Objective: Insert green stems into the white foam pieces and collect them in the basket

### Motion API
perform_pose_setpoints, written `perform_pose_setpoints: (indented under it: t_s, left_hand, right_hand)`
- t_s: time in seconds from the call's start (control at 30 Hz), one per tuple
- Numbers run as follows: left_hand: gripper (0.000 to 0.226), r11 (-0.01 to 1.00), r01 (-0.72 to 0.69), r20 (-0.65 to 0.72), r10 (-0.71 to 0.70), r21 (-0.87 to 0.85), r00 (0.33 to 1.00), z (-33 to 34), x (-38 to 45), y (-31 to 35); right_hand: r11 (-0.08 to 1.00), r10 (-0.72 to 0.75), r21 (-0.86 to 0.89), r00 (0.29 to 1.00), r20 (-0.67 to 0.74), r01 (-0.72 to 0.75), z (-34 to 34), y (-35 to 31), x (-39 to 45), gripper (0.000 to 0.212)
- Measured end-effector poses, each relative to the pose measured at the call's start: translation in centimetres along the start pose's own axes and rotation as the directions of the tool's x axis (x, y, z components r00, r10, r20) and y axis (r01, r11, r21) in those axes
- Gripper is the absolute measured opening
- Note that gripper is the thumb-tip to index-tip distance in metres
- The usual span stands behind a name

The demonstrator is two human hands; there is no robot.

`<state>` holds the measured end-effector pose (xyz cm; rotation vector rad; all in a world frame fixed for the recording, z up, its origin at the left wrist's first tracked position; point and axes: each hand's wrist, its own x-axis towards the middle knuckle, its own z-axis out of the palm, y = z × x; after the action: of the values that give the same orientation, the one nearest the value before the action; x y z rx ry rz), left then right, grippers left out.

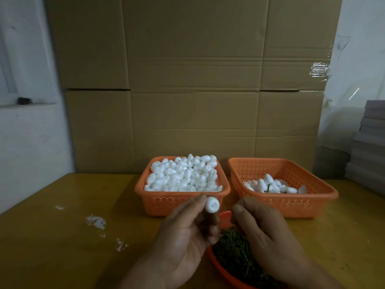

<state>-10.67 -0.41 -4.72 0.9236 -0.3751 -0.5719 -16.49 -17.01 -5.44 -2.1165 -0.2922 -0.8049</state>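
at the left hand (183, 232) fingertips, a pinched foam piece (212, 204); right hand (264, 230) just beside

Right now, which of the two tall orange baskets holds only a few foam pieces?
The right basket: a thin layer of foam pieces lies on its floor, some with green stems, while the left basket is heaped full.

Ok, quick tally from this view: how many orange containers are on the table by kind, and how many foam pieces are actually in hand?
Orange mesh baskets: 2, the full basket and the part-filled basket
Orange stem tray: 1
Foam piece held by the left hand: 1
Total: 4
The right hand reaches into the stem tray; any stem it holds is hidden.
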Motion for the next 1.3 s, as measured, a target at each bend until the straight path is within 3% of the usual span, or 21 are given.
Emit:
perform_pose_setpoints:
  t_s: [0.47,0.73,0.87,1.03,1.3]
  left_hand:
    - [0.028,0.999,-0.005,0.011,0.005,0.043,1.000,-0.2,0.2,-0.1]
    - [0.030,0.996,-0.014,-0.009,0.015,0.085,1.000,-0.2,0.1,-0.2]
    - [0.028,0.992,-0.036,-0.031,0.040,0.120,0.999,-0.1,0.0,-0.3]
    - [0.026,0.975,-0.075,-0.022,0.082,0.208,0.996,0.0,-0.1,-0.6]
    - [0.030,0.950,-0.179,-0.027,0.192,0.256,0.981,0.0,-0.1,-0.7]
  right_hand:
    - [0.989,-0.129,0.067,0.990,-0.056,0.133,-0.1,-1.1,-0.2,0.012]
    - [0.991,-0.129,0.040,0.991,-0.043,0.130,-0.3,-1.5,-0.1,0.013]
    - [0.992,-0.117,-0.058,0.993,-0.022,0.116,-0.7,-1.6,-0.2,0.018]
    - [0.940,-0.207,-0.273,0.978,0.016,0.203,-0.9,-2.1,-0.1,0.011]
    - [0.963,-0.158,-0.215,0.987,0.030,0.161,-0.6,-2.3,-0.2,0.009]
